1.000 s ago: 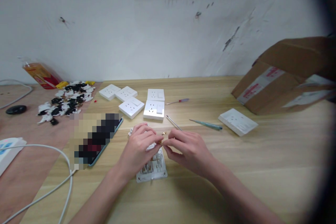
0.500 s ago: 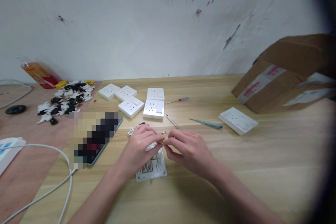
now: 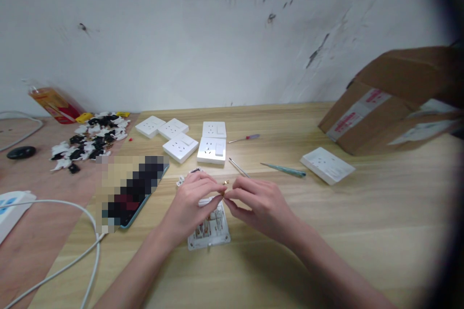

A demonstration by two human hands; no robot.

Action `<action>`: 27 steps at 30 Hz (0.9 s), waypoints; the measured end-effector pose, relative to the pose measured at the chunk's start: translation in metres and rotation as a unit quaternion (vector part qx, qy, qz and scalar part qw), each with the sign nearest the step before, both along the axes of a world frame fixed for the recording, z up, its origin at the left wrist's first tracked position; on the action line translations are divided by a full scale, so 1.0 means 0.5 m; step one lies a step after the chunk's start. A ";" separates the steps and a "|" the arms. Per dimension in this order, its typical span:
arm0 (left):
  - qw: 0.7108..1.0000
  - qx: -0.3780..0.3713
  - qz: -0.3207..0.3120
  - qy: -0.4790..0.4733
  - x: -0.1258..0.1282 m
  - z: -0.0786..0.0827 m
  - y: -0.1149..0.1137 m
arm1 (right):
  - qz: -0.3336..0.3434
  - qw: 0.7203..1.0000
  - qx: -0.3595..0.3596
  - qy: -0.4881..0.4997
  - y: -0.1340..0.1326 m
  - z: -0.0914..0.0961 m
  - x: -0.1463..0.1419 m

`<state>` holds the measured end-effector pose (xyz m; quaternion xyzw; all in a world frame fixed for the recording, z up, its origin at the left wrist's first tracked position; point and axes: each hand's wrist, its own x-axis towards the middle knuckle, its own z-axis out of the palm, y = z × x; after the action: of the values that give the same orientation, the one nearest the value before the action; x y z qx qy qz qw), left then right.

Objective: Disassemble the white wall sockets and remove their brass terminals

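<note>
Hands meet fingertip to fingertip at the centre of the head view: the left hand (image 3: 190, 205) and the right hand (image 3: 261, 203) each pinch, between thumb and forefinger, a small brass piece (image 3: 222, 194) held just above the table (image 3: 362, 231); the other fingers are curled loosely. Directly beneath the hands, partly covered by the left palm, lies an opened socket (image 3: 213, 234) with its inner parts facing up. Compared with one second ago, both hands occupy nearly the same spot and the pinch is unbroken; only the fingertips have drawn slightly closer together, so the fine handling of the brass piece over the opened socket continues without a set-down. Just beyond the fingertips a second brass bit (image 3: 226, 182) rests on the wood, and a thin screwdriver (image 3: 238, 167) lies untouched beyond the right hand. Farther out on the right-hand side are a teal screwdriver (image 3: 284, 170), a lone white socket (image 3: 327, 165) and a cardboard box (image 3: 380, 106). Ahead of the hands sits a cluster of white sockets (image 3: 212, 149) with a red-handled screwdriver (image 3: 246, 137) beside it. On the left-hand side lie a phone (image 3: 134, 188), a white cable (image 3: 72, 212) and a heap of black and white plastic bits (image 3: 90, 140).
</note>
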<state>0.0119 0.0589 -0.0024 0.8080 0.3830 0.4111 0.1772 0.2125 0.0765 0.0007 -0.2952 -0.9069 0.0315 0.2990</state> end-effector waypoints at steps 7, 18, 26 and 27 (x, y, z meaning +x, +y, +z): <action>0.998 -0.046 0.002 -0.035 0.002 0.007 -0.002 | 0.009 0.982 -0.152 0.109 0.003 0.024 0.005; 0.997 -0.063 0.010 -0.044 0.004 0.008 -0.008 | 0.035 0.922 -0.351 0.157 0.017 0.025 0.005; 0.997 -0.063 0.015 -0.041 0.006 0.008 -0.010 | 0.046 0.907 -0.376 0.184 0.021 0.015 0.004; 0.997 -0.062 0.017 -0.040 0.006 0.008 -0.010 | 0.047 0.907 -0.376 0.185 0.021 0.015 0.004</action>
<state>0.0149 0.0541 0.0014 0.7718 0.4142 0.4212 0.2354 0.2144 0.0870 0.0083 -0.3315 -0.7689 0.4382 0.3268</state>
